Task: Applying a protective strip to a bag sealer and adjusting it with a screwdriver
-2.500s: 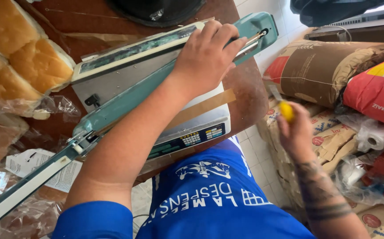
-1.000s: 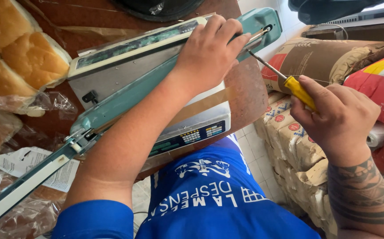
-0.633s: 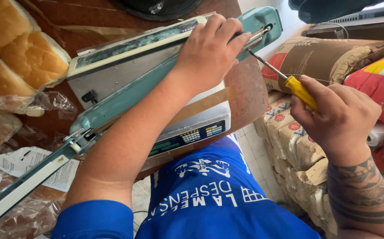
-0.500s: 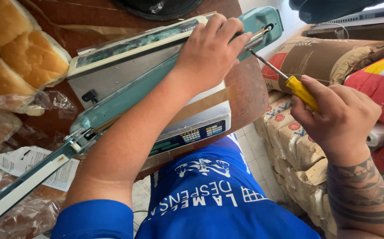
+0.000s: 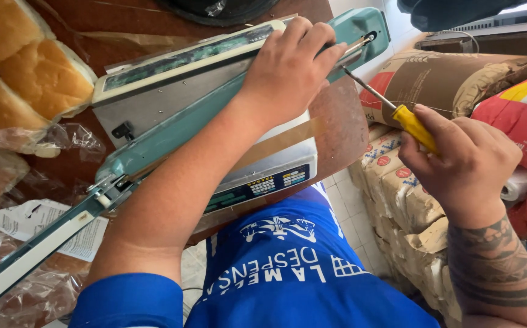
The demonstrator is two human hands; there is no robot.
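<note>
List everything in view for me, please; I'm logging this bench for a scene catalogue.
heat sealer: one, teal and cream, lying across the brown table, held by the left hand.
sealer arm: one, teal and white, open toward lower left.
screwdriver: one, yellow handle, metal shaft, tip at the sealer's right end.
scale: one, grey with keypad, under the sealer at the table edge.
bread loaves: several, golden, in clear bags, upper left.
paper sheet: one, white, left.
sacks: several, brown, red and white, stacked at right.
dark round object: one, top edge.
blue shirt: one, bottom centre.
left hand: gripping the sealer.
right hand: fingers closed on the screwdriver handle; tattooed wrist.
</note>
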